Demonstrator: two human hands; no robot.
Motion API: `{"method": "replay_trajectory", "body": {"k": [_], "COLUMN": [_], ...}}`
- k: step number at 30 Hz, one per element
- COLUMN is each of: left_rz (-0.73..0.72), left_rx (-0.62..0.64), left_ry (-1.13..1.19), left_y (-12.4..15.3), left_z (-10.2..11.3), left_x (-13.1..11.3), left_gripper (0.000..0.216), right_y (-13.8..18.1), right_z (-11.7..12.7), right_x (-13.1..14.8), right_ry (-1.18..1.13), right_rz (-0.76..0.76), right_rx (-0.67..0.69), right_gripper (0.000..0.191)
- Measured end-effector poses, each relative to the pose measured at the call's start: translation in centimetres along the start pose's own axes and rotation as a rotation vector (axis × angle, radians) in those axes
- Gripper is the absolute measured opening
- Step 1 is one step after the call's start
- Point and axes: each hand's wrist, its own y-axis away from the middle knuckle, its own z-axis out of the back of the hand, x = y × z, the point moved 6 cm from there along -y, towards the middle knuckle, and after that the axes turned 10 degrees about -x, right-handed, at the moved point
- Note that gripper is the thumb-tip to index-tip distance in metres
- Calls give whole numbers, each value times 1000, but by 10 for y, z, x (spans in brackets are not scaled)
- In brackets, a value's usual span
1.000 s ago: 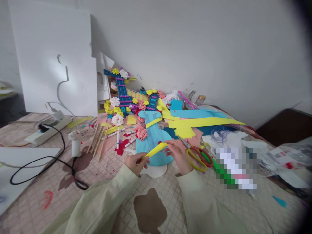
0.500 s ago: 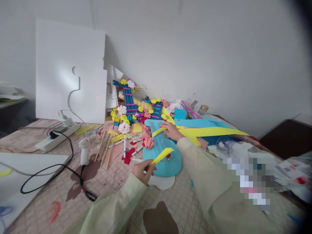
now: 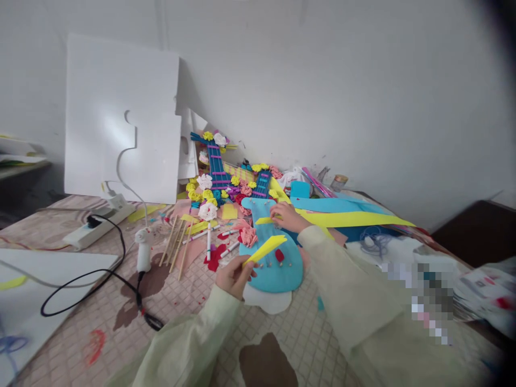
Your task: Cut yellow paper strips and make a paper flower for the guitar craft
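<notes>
My left hand [image 3: 235, 278] pinches a folded yellow paper strip [image 3: 266, 248] over the lower part of a light blue guitar-shaped cutout [image 3: 268, 277]. Farther up, my right hand [image 3: 287, 217] has its fingers closed on a second, shorter yellow strip [image 3: 264, 220] above the cutout's neck. Small pale pegs and a red piece [image 3: 279, 255] sit on the blue shape. A pink paper flower [image 3: 247, 235] lies at its left side. Under its bottom edge shows a white sheet [image 3: 269, 301].
Left of the cutout lie markers [image 3: 209, 242] and wooden sticks [image 3: 177, 247]. A glue gun [image 3: 143, 250] stands near a power strip [image 3: 99, 226], its black cable looping leftward. Behind are a decorated dark blue guitar [image 3: 217, 166], long yellow strips [image 3: 355, 219] and a white board [image 3: 121, 118].
My right hand's strip has turned and shows less of its length. My left hand has shifted slightly left and up with its strip. The view has swung a little left.
</notes>
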Motion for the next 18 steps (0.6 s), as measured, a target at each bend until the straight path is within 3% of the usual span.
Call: {"method": "replay_trajectory", "body": {"k": [5,9,13,18], "left_rz": [-116,-199,-341,-520], "left_rx": [-66,39,-4,-55], "left_ry": [37,27,-44,-92], "left_y": [-5,1,7,13], "left_z": [8,0,2,5], "left_x": [-8,-19,-34,-44], "left_gripper": [22,18,16,19], "right_y": [44,74,83,88], "right_z": [42,57,60,59], "right_x": [49,88,104,105], "right_ry": [-143,-271,-365,-442], "right_rz": [66,53,-9,-120], "right_rx": [-37,-65,-106,-122], "right_gripper": [9,16,16,11]}}
